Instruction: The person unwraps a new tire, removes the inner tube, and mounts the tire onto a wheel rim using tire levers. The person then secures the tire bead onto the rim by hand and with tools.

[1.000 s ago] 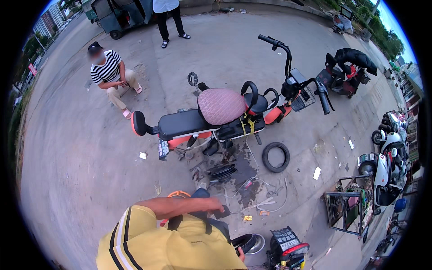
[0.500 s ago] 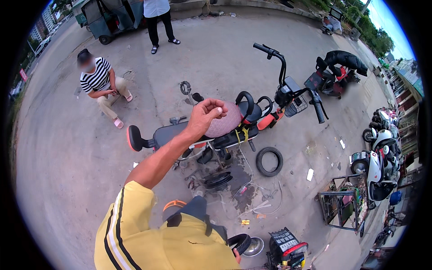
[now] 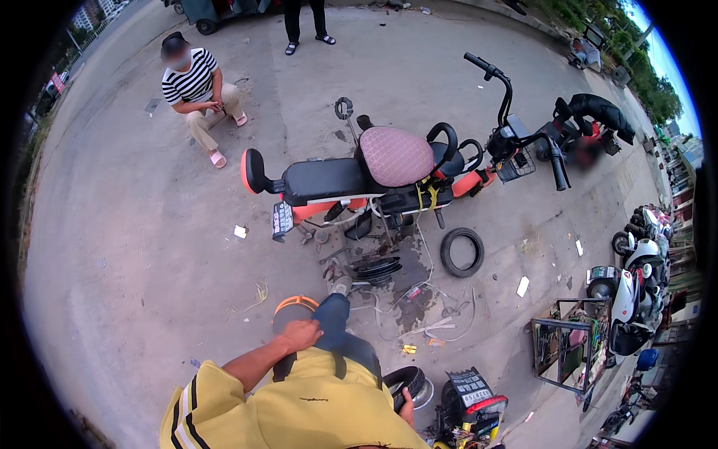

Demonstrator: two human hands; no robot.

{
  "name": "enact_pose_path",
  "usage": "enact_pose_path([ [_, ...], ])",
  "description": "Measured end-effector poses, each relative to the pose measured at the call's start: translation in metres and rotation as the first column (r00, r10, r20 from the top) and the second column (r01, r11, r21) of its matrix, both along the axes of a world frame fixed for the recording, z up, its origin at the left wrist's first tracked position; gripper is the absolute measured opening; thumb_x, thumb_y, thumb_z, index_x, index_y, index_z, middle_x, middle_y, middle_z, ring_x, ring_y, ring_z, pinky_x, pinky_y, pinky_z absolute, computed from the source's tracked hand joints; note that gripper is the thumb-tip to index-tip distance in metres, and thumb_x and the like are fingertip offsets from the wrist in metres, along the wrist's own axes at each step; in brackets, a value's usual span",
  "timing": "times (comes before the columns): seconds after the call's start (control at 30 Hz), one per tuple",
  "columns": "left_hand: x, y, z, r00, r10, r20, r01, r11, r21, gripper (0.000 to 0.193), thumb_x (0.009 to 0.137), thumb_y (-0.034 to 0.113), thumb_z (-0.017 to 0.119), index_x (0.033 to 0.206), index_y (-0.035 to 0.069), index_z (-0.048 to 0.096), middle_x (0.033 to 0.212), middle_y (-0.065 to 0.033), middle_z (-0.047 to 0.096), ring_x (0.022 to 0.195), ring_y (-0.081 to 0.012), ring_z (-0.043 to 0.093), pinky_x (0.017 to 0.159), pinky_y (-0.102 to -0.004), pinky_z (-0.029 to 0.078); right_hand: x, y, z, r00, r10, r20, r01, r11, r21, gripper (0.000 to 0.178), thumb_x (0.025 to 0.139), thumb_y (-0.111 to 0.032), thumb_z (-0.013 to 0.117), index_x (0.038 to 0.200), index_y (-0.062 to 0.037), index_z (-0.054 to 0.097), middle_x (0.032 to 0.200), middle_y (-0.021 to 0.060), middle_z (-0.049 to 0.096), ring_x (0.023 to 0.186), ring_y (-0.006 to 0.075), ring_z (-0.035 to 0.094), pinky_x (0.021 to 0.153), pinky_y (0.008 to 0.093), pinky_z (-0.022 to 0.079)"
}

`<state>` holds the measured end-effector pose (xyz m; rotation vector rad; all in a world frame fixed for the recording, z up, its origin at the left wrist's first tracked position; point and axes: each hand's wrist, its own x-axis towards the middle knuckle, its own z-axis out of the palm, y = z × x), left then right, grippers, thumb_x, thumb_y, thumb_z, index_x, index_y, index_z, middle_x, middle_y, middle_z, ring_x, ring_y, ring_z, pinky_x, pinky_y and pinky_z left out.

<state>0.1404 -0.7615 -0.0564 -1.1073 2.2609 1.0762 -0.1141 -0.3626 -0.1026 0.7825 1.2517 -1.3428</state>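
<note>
My left hand (image 3: pixel 303 334) rests low by my thigh, its fingers curled; whether they hold anything is hidden. Next to it is a round grey thing with an orange rim (image 3: pixel 290 305). My right hand (image 3: pixel 406 408) is partly in view at the lower edge, gripping a black tyre (image 3: pixel 390 377) beside my leg. A round silvery bowl-like thing (image 3: pixel 425 394) shows behind that tyre. Ahead of me stands an electric scooter with a black rear seat (image 3: pixel 326 181), a pink quilted cushion (image 3: pixel 396 156) and black handlebars (image 3: pixel 507 101). A black wheel (image 3: pixel 376 270) lies below its frame.
Another tyre (image 3: pixel 462 252) lies flat on the pavement, near loose pale cords and strips (image 3: pixel 435 327). A battered red-and-black scooter part (image 3: pixel 476 399) is close on my right, a metal frame cart (image 3: pixel 566 346) beyond. One person (image 3: pixel 197 88) sits at far left; another (image 3: pixel 305 22) stands behind.
My left hand has come down from in front of the pink cushion to beside my thigh. The view has shifted, showing more of the rear seat. My right hand has come further into view.
</note>
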Motion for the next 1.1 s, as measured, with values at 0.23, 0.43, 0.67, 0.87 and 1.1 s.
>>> enact_pose_path([
  [0.23, 0.024, 0.067, -0.003, 0.964, 0.267, 0.013, -0.267, 0.964, 0.004, 0.037, 0.105, 0.036, 0.056, 0.110, 0.001, 0.066, 0.100, -0.0269, 0.073, 0.100, -0.0473, 0.070, 0.090, -0.0585, 0.053, -0.031, 0.024, -0.032, 0.971, 0.066, -0.230, -0.057, 0.997, 0.044, 0.036, 0.097, -0.021, 0.074, 0.123, 0.0022, 0.065, 0.101, 0.0100, 0.071, 0.089, 0.0260, 0.070, 0.086, 0.0414, 0.059],
  [0.43, 0.061, 0.093, 0.023, 0.874, 0.486, -0.024, -0.481, 0.870, 0.105, 0.038, 0.103, 0.037, 0.060, 0.104, -0.001, 0.068, 0.099, -0.0280, 0.073, 0.098, -0.0487, 0.069, 0.089, -0.0565, 0.053, -0.062, 0.027, -0.028, 0.907, 0.265, -0.326, -0.240, 0.964, 0.115, 0.044, 0.097, -0.029, 0.075, 0.126, 0.0024, 0.065, 0.106, 0.0101, 0.072, 0.093, 0.0263, 0.071, 0.087, 0.0412, 0.058],
  [0.67, 0.092, 0.127, 0.114, 0.796, 0.605, 0.014, -0.570, 0.743, 0.351, 0.043, 0.101, 0.039, 0.068, 0.097, -0.003, 0.070, 0.084, -0.0200, 0.071, 0.080, -0.0300, 0.069, 0.075, -0.0429, 0.054, -0.063, -0.013, 0.007, 0.909, 0.279, -0.309, -0.278, 0.959, 0.049, 0.069, 0.102, -0.058, 0.060, 0.138, 0.0015, 0.059, 0.125, 0.0138, 0.070, 0.110, 0.0295, 0.070, 0.102, 0.0433, 0.055],
  [0.87, 0.108, 0.110, 0.128, 0.747, 0.664, 0.023, -0.613, 0.676, 0.408, 0.042, 0.100, 0.039, 0.071, 0.096, -0.003, 0.069, 0.079, -0.0122, 0.070, 0.075, -0.0185, 0.064, 0.070, -0.0376, 0.052, -0.067, -0.080, 0.032, 0.874, 0.301, -0.382, -0.325, 0.946, 0.001, 0.076, 0.102, -0.057, 0.063, 0.144, 0.0052, 0.054, 0.131, 0.0159, 0.068, 0.114, 0.0297, 0.069, 0.104, 0.0419, 0.054],
  [1.1, 0.134, 0.034, 0.125, 0.832, 0.522, 0.186, -0.550, 0.737, 0.393, 0.045, 0.098, 0.043, 0.071, 0.094, -0.002, 0.071, 0.084, -0.0156, 0.072, 0.078, -0.0217, 0.067, 0.074, -0.0388, 0.054, -0.048, -0.177, 0.068, 0.815, 0.300, -0.496, -0.325, 0.945, 0.038, 0.071, 0.100, -0.057, 0.066, 0.130, 0.0066, 0.060, 0.106, 0.0119, 0.071, 0.086, 0.0223, 0.071, 0.078, 0.0363, 0.060],
])
